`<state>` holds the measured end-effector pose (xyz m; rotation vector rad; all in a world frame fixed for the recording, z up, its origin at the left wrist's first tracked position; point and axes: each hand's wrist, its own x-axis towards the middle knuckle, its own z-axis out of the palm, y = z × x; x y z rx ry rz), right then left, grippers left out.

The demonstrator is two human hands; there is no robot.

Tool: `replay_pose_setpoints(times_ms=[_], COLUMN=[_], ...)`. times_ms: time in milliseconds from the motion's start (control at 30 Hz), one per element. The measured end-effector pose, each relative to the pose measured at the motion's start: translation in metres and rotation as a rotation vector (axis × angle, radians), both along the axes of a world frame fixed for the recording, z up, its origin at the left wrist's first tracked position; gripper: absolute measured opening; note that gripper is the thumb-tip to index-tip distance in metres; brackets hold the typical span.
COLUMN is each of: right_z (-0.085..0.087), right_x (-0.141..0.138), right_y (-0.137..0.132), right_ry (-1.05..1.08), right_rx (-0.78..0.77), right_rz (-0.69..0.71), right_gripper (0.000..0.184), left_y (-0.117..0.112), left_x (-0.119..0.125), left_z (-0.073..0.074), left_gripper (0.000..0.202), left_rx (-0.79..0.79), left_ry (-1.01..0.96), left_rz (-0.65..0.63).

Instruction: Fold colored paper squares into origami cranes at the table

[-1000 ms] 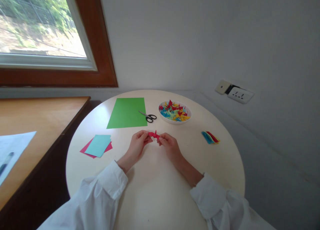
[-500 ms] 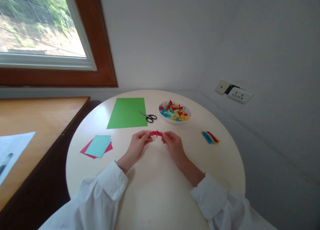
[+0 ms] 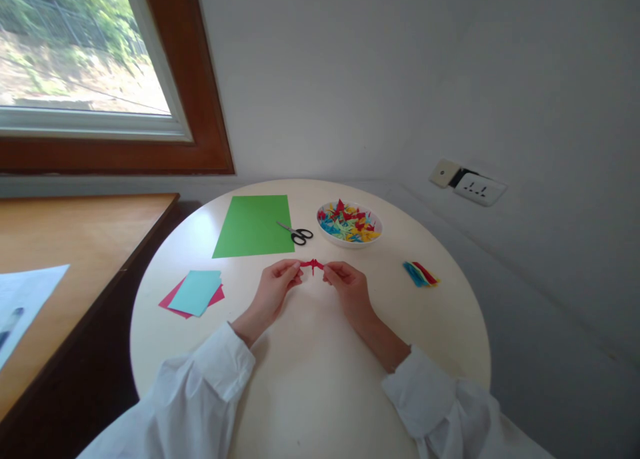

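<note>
A small red folded paper figure (image 3: 313, 265) is stretched between my two hands above the round cream table (image 3: 310, 379). My left hand (image 3: 277, 286) pinches its left tip and my right hand (image 3: 347, 286) pinches its right tip. Both hands are closed in a pinch, with white sleeves behind them. Just beyond the hands lie black-handled scissors (image 3: 298, 232) and a white bowl (image 3: 349, 224) filled with several coloured folded paper pieces.
A green sheet (image 3: 254, 224) lies at the table's back left. A light blue square on a pink one (image 3: 194, 292) sits to the left. A small stack of coloured papers (image 3: 421, 273) lies right. A wooden desk (image 3: 60, 246) with a white sheet (image 3: 23, 302) stands left.
My hands have drawn slightly apart, pulling the red paper figure out longer and thinner between them. Nothing else on the table has moved.
</note>
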<state>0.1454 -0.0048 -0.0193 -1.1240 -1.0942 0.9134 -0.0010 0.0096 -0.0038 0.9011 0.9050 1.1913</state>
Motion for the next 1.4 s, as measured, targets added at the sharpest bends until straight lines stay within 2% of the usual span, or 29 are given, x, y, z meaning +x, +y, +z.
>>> replay_pose_setpoints(times_ms=[400, 633, 1033, 1200, 1400], right_z=[0.0003, -0.0028, -0.0033, -0.0029, -0.0018], right_x=[-0.0017, -0.0006, 0.0005, 0.0018, 0.0025], right_y=[-0.0003, 0.0018, 0.0013, 0.0028, 0.0030], right_ry=[0.063, 0.069, -0.024, -0.091, -0.083], right_rx=[-0.005, -0.035, -0.063, -0.058, -0.069], right_rz=[0.012, 0.005, 0.021, 0.011, 0.021], right_gripper=[0.011, 0.013, 0.018, 0.014, 0.018], left_y=[0.0010, 0.0014, -0.0013, -0.0001, 0.0031], left_x=[0.0001, 0.0001, 0.0016, 0.0008, 0.0006], left_z=[-0.0005, -0.0007, 0.0005, -0.0026, -0.0061], left_gripper=[0.020, 0.022, 0.025, 0.023, 0.022], left_rx=[-0.002, 0.008, -0.012, -0.026, -0.045], left_ry=[-0.009, -0.002, 0.025, 0.016, 0.013], left_rz=[0.042, 0.025, -0.022, -0.062, -0.050])
